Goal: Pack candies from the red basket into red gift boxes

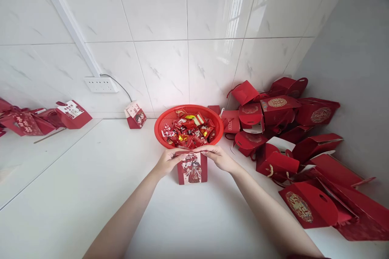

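Observation:
A red gift box (192,172) printed with a figure in a red robe stands upright on the white tabletop in front of me. My left hand (169,160) pinches its upper left edge, fingers across the top and thumb on the front. From the other side, my right hand (218,158) grips the upper right edge in the same way. The fingertips of both hands almost meet over the box's top, so the top is largely hidden. Directly behind it sits a red plastic basket (159,130) filled with wrapped candies (194,129).
Many red gift boxes (278,115) are heaped at the right against the wall. One small box (135,115) stands by the back wall under a cable from the power socket (101,85). More red boxes (30,122) lie at far left, across a seam in the tabletop (115,194).

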Motion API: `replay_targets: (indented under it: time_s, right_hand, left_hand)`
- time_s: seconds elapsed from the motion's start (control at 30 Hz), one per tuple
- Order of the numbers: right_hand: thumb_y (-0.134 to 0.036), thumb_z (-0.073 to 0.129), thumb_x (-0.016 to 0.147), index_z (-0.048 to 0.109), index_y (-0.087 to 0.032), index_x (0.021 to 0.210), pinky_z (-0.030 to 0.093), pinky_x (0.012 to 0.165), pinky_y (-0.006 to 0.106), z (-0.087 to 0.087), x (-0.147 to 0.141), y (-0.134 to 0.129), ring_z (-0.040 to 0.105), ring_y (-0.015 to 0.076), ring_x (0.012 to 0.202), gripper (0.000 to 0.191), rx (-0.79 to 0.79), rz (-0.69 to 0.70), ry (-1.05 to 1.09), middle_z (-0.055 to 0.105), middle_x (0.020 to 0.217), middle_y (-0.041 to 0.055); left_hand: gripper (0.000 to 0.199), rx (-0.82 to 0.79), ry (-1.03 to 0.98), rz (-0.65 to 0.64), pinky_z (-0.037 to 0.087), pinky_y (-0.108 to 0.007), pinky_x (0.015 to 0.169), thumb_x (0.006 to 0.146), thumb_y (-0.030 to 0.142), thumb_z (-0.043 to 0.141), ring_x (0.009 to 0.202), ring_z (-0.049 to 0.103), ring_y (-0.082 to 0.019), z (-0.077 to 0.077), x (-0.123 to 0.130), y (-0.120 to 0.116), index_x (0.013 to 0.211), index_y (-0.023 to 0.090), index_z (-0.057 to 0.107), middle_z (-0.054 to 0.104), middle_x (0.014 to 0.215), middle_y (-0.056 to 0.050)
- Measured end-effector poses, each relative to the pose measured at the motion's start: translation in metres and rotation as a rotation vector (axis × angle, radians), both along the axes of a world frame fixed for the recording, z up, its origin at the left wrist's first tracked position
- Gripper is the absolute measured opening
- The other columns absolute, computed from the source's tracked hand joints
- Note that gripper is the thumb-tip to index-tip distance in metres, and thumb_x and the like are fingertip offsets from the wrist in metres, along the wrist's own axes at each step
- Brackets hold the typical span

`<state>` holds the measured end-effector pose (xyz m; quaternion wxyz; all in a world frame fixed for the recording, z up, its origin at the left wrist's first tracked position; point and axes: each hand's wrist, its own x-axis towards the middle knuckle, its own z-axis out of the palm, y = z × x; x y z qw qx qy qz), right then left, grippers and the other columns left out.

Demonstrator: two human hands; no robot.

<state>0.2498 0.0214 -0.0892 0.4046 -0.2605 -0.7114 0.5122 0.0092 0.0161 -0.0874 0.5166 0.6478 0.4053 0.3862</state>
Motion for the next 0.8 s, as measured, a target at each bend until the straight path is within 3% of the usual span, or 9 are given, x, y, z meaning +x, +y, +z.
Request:
replay_targets:
  time_s: [0.17, 0.3, 0.47, 0.63, 0.8]
  right_hand:
    - [-0.033, 0.054, 0.093, 0.077, -0.024, 0.099, 0.047, 0.102, 0.040, 0.002, 0.005, 0.000, 0.063, 0.0240, 0.115, 0.026, 0.003, 0.119, 0.012, 0.067, 0.127, 0.0049]
    - [-0.030, 0.056, 0.092, 0.076, -0.025, 0.108, 0.047, 0.103, 0.041, 0.010, 0.008, -0.005, 0.064, 0.0247, 0.115, 0.026, 0.085, 0.132, -0.041, 0.070, 0.122, 0.0058]
    - [-0.039, 0.057, 0.094, 0.073, -0.024, 0.114, 0.049, 0.101, 0.039, 0.004, 0.002, -0.005, 0.065, 0.0238, 0.113, 0.030, 0.056, 0.068, -0.036, 0.071, 0.119, 0.0066]
    - [-0.036, 0.063, 0.092, 0.045, -0.028, 0.145, 0.055, 0.089, 0.034, -0.012, -0.004, -0.003, 0.070, 0.0174, 0.095, 0.056, -0.160, 0.088, 0.120, 0.075, 0.108, 0.0041]
    - [-0.038, 0.070, 0.086, 0.073, -0.018, 0.109, 0.056, 0.083, 0.032, -0.015, -0.009, -0.005, 0.072, 0.0195, 0.089, 0.030, -0.135, 0.044, 0.106, 0.076, 0.101, 0.0074]
  left_hand:
    - [0.038, 0.002, -0.036, 0.045, 0.053, -0.035, 0.090, 0.081, 0.044, 0.069, 0.101, 0.067, -0.026, -0.013, 0.000, -0.009, 0.107, 0.017, 0.068, 0.072, 0.109, -0.011]
    - [0.046, 0.001, 0.000, 0.009, 0.054, -0.032, 0.081, 0.069, 0.040, 0.082, 0.090, 0.067, -0.023, -0.009, 0.000, -0.014, 0.105, 0.017, 0.066, 0.072, 0.098, -0.007]
    - [0.031, 0.124, 0.130, 0.085, 0.050, -0.027, 0.071, 0.090, 0.045, 0.059, 0.077, 0.064, -0.018, -0.005, 0.001, -0.012, 0.094, 0.015, 0.070, 0.070, 0.083, -0.005]
    - [0.032, 0.155, 0.171, 0.092, 0.049, -0.025, 0.069, 0.092, 0.043, 0.057, 0.072, 0.063, -0.017, -0.006, -0.003, -0.010, 0.089, 0.014, 0.070, 0.070, 0.078, -0.005]
    - [0.023, 0.216, 0.243, 0.090, 0.049, -0.024, 0.068, 0.087, 0.038, 0.065, 0.072, 0.065, -0.016, 0.005, 0.003, -0.022, 0.086, 0.016, 0.073, 0.073, 0.080, -0.003]
